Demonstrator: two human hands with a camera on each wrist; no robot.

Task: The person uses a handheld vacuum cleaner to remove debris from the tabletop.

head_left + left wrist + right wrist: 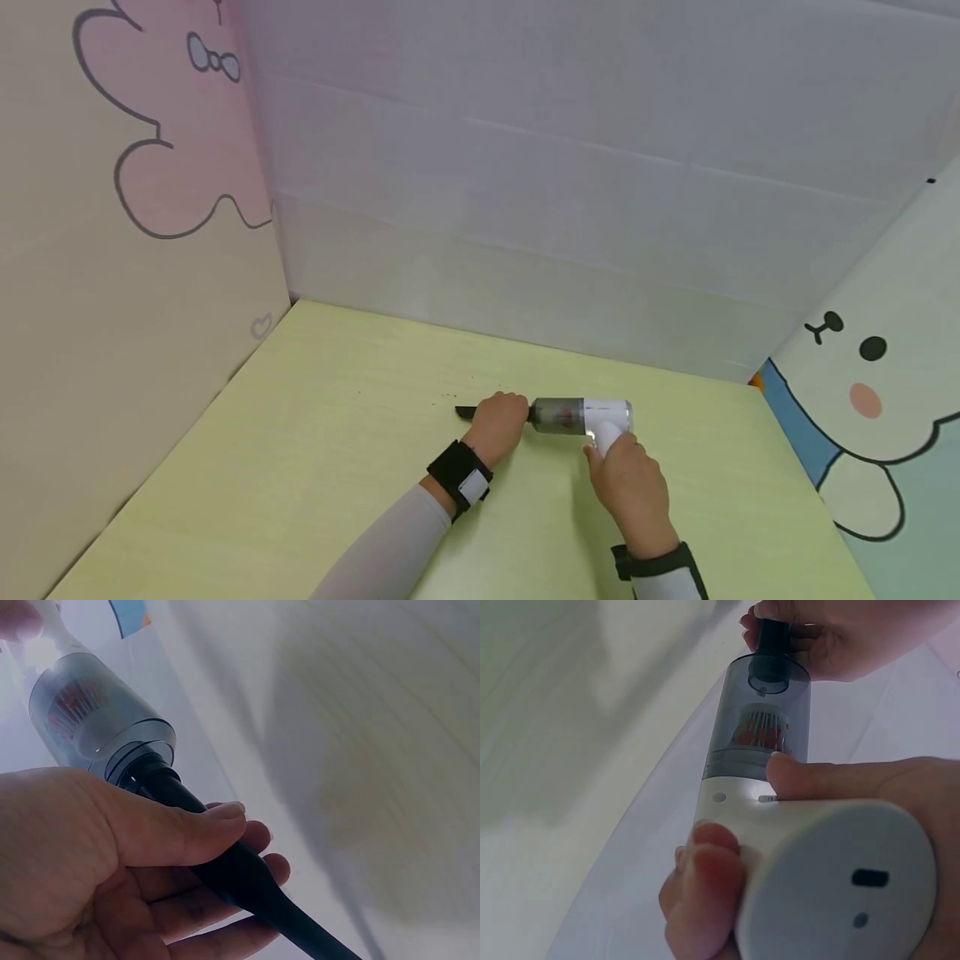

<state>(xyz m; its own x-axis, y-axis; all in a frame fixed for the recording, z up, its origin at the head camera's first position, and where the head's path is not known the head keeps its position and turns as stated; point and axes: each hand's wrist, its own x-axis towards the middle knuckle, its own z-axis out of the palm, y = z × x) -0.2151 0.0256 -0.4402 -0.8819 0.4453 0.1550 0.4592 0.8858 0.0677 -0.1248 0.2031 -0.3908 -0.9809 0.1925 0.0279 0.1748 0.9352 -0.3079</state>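
Note:
A white handheld vacuum cleaner (607, 412) lies level above the yellow tabletop, its smoky clear dust cup (727, 712) pointing left. Inside the cup, a ribbed filter with orange-red bits shows. My right hand (633, 487) grips the white handle, its thumb near the small button in the right wrist view. My left hand (501, 425) holds the black narrow nozzle (240, 881) fitted to the front of the cup, thumb on one side and fingers beneath. The nozzle's tip sticks out to the left of that hand. Small dark crumbs (450, 395) lie just beyond the tip.
The yellow tabletop (300, 467) ends at a pale back wall (525, 208). A left panel (112, 333) with a pink cartoon figure and a right panel (862, 433) with a white cartoon face stand at the sides. Further specks are scattered near the crumbs.

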